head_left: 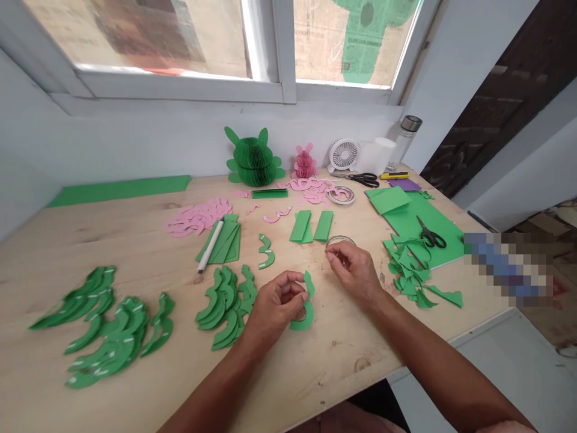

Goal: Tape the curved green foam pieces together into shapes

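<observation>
My left hand (280,300) pinches a wavy green paper cutout (308,314) between thumb and fingers, just above the table. To its right, my right hand (354,267) has thumb and forefinger pressed together; anything between them is too small to make out. Partly hidden behind that hand lies a tape roll (341,240). Left of my left hand is a pile of similar green cutouts (220,304). Farther left, another heap of green cutouts (124,337) carries small white strips. One cutout with white strips (265,251) lies alone ahead of my hands.
A white pen (210,245) rests on green paper strips (229,240). Folded green pieces (301,227), pink cutouts (198,218) and a second tape roll (341,195) lie farther back. Scissors (431,233), green scraps (408,270) and green sheets (444,240) are at right. A fan (344,155) stands by the wall.
</observation>
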### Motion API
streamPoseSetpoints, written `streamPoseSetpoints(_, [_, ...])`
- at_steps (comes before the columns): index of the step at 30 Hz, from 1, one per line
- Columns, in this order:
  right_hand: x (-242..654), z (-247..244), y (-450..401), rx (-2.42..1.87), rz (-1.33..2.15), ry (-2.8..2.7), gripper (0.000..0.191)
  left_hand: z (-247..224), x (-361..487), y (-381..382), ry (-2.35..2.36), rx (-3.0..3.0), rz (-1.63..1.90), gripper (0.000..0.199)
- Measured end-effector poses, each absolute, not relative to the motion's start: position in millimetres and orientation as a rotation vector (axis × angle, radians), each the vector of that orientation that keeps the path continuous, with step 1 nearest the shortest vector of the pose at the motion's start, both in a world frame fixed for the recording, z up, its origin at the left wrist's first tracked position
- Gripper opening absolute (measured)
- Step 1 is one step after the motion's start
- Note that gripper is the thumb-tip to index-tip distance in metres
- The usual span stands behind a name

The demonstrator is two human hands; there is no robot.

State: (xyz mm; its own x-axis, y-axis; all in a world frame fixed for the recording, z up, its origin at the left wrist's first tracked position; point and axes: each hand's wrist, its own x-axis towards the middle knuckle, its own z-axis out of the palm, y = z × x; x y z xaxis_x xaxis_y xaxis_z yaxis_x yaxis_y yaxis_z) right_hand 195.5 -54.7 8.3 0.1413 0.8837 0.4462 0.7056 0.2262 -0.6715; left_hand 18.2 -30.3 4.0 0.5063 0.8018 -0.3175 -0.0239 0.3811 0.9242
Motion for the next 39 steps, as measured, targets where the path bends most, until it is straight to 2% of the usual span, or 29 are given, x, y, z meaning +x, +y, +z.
streamPoseSetpoints(6, [195.3, 7.0, -53.5, -1.554, 0.272, -1.569, 0.014, 2.9, 17.8, -30.2, 0.877, 1.065, 0.638, 0.032])
streamPoseSetpoints(11, [207.8, 27.1, -58.8, -1.643, 0.266, -1.510, 0.018, 2.3, 17.3, -29.1, 0.880, 1.067, 0.647, 0.033])
streamPoseSetpoints(18, [258.7, 58.1, -82.4, -2.091, -0.174, -1.541, 0.019, 6.8, 16.7, -31.1, 0.901, 1.089, 0.633, 0.033])
streamPoseSetpoints(25, [286.3, 39.5, -89.9, -2.599, -0.242, -1.570, 0.022, 4.7, 16.4, -30.6, 0.886, 1.097, 0.632, 0.032])
streamPoseSetpoints(34, [297.2, 29.5, -79.0, -2.861, -0.190, -1.644, 0.022, 2.9, 16.0, -30.5, 0.871, 1.120, 0.642, 0.029])
streamPoseSetpoints(39, [300.9, 26.2, -76.6, -2.873, -0.192, -1.616, 0.023, 0.3, 15.3, -29.8, 0.868, 1.111, 0.642, 0.030])
